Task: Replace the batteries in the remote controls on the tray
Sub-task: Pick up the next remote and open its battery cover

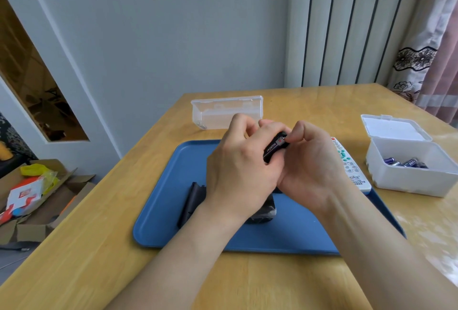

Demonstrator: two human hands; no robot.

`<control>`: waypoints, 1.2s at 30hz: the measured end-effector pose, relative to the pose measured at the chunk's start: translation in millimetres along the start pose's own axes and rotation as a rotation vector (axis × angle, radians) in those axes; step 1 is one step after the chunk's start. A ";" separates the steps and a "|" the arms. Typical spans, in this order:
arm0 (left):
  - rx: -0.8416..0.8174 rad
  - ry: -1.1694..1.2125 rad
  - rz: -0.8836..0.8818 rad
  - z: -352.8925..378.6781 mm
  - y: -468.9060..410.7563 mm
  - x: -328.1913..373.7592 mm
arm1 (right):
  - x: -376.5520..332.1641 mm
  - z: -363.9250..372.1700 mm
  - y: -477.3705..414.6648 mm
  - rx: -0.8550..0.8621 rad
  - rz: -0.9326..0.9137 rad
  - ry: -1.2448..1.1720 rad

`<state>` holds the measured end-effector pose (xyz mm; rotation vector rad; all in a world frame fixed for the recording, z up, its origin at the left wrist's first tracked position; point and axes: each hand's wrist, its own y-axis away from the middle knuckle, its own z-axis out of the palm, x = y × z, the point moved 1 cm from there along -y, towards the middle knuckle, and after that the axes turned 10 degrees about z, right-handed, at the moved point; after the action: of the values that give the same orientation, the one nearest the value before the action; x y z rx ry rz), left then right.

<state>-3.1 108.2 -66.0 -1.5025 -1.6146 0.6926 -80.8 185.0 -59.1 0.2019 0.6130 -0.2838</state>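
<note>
A wooden tabletop [99,247] is filling the lower half of the view, and a blue tray [161,210] is lying flat on its middle. On the floor to the left, an open cardboard box [37,198] is holding coloured packets. At the tabletop's right side, well apart from the tray's middle, a white plastic box [409,181] is sitting with its hinged lid standing open. Behind the tray, a clear plastic case [223,111] is sitting near the tabletop's far edge.

Both hands are meeting above the tray's far half. The left hand [238,168] is curling its fingers round a black battery [273,148], while the right hand [312,166] is pinching that battery's upper end between thumb and bent forefinger. The battery is tilting up to the right, with its white lettering facing the camera.

A white remote control [352,168] with green buttons is lying along the tray's right edge, partly hidden behind the right hand. A black remote control [262,210] is lying on the tray beneath the wrists, with only its near end showing. Just left of it, a black battery cover [190,200] is resting on the tray. Several blue batteries [406,162] are lying in the bottom of the white box.
</note>
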 end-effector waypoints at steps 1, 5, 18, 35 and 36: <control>0.013 -0.020 0.016 1.4 0.5 -2.4 | 0.9 0.0 -0.4 -0.002 0.003 0.000; 0.096 0.016 0.087 7.0 3.7 -12.6 | 2.0 1.5 -0.2 -0.020 -0.008 -0.037; 0.247 0.950 -0.548 -2.6 -11.5 -18.1 | -0.6 -13.9 -6.7 0.034 -0.079 0.003; -0.344 0.934 -0.543 22.3 -63.7 21.4 | -52.8 -59.5 10.3 0.324 -0.354 0.072; -0.371 0.850 -0.393 29.3 -74.4 33.9 | -46.0 -54.7 11.0 0.305 -0.311 0.159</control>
<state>-66.8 134.7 -13.3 -1.3765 -1.3123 -0.4520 -142.6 219.3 -74.6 0.4268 0.7580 -0.6681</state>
